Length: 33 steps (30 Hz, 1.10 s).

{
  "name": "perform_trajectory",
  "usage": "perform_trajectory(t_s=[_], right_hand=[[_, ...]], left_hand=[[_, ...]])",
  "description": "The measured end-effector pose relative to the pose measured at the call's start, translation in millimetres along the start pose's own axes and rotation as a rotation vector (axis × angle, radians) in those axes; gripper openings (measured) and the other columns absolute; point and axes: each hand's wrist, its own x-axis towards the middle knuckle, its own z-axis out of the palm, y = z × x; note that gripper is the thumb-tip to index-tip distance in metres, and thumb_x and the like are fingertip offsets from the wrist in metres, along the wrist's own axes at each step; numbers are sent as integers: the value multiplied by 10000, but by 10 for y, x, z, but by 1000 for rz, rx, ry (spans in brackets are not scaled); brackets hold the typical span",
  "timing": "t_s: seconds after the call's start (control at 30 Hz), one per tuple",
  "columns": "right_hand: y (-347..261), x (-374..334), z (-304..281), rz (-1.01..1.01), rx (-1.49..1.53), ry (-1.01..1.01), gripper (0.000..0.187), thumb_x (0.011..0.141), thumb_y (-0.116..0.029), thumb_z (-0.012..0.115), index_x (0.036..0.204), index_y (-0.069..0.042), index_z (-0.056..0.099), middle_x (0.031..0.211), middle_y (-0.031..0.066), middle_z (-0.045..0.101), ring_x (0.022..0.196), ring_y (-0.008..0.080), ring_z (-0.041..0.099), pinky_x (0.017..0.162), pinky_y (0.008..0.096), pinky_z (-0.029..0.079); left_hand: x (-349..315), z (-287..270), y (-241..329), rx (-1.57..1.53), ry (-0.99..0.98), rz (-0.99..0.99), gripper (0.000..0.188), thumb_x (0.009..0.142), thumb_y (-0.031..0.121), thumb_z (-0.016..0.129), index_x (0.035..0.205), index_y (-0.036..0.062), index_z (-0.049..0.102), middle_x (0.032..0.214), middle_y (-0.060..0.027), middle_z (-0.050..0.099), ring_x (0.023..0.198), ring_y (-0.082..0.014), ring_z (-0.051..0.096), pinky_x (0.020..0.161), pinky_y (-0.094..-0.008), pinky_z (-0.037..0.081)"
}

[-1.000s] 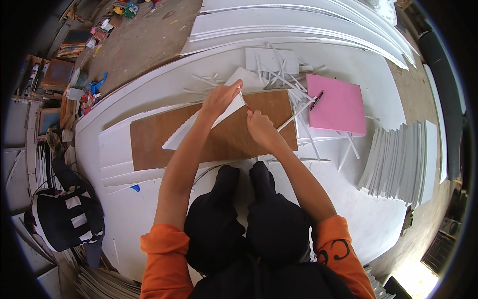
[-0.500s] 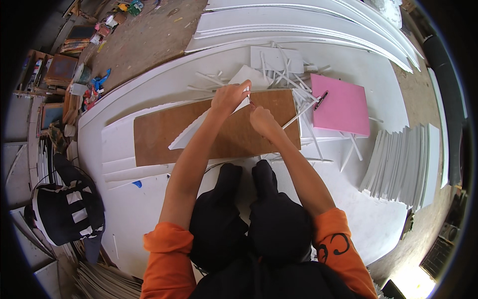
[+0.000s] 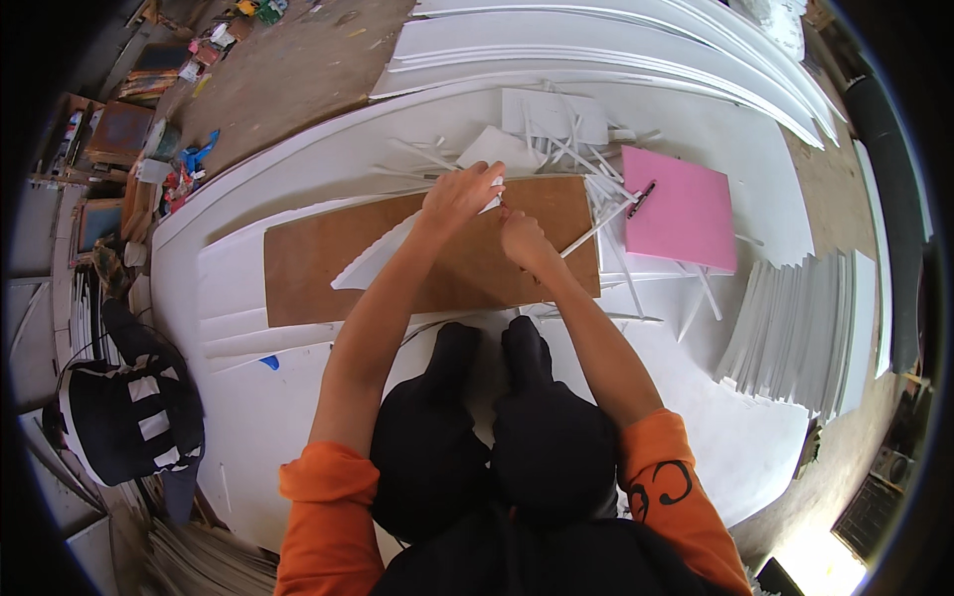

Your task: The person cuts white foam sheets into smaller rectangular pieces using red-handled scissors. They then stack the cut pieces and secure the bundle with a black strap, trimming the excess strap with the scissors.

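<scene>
Over a brown wooden board in front of my knees, my left hand is closed on a thin white foam-like piece. The piece slants under my left forearm, and its long edge looks ragged. Close beside it, my right hand is curled around a slim tool whose dark red end points at the piece's tip near my left fingers. Most of that tool is hidden in my fist, so its kind is not clear. The brown board rests on white sheets.
Narrow white strips lie scattered right of and behind the board. A pink square with a black pen-like object is at the right, near a stack of white strips. Large white panels lie beyond; a black-and-white bag stands left.
Both hands stay almost in place, close together at the white piece's tip. The view has shifted slightly; nothing is let go.
</scene>
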Motion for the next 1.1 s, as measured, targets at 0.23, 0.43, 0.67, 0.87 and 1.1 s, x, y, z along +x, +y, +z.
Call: perform_trajectory(t_s=[0.23, 0.43, 0.67, 0.87, 1.1], right_hand=[[-4, 37, -67, -168, 5, -98, 348, 888, -214, 304, 937, 72, 498, 935, 297, 530, 901, 446, 520, 768, 492, 428], [253, -240, -53, -39, 9, -81, 421, 900, -262, 265, 938, 98, 479, 910, 331, 523, 824, 447, 531, 700, 480, 440], [265, -58, 114, -113, -9, -10, 504, 912, -337, 227, 972, 99, 473, 850, 322, 549, 650, 420, 585, 550, 463, 487], [148, 235, 152, -72, -42, -110, 441, 914, -312, 238, 1007, 49, 473, 835, 270, 569, 597, 373, 592, 470, 420, 481], [345, -37, 70, -159, -68, -102, 398, 895, -248, 284, 967, 96, 470, 834, 277, 558, 665, 381, 582, 542, 450, 468]], left_hand=[[15, 9, -78, -35, 28, -14, 206, 760, 254, 586, 909, 167, 474, 761, -55, 574, 672, -302, 577, 577, -410, 450], [31, -41, -9, -94, -61, -119, 203, 786, 256, 562, 914, 132, 464, 708, -120, 588, 700, -347, 557, 577, -433, 419], [15, -15, -66, -55, 0, -52, 231, 778, 250, 573, 942, 136, 457, 673, -122, 581, 676, -338, 563, 574, -432, 430], [14, -19, -20, -43, -45, -57, 227, 791, 254, 554, 943, 125, 445, 679, -124, 581, 677, -343, 561, 572, -434, 429], [34, 21, -49, -56, -14, -67, 240, 794, 262, 556, 956, 129, 438, 665, -130, 576, 664, -348, 559, 566, -431, 431]])
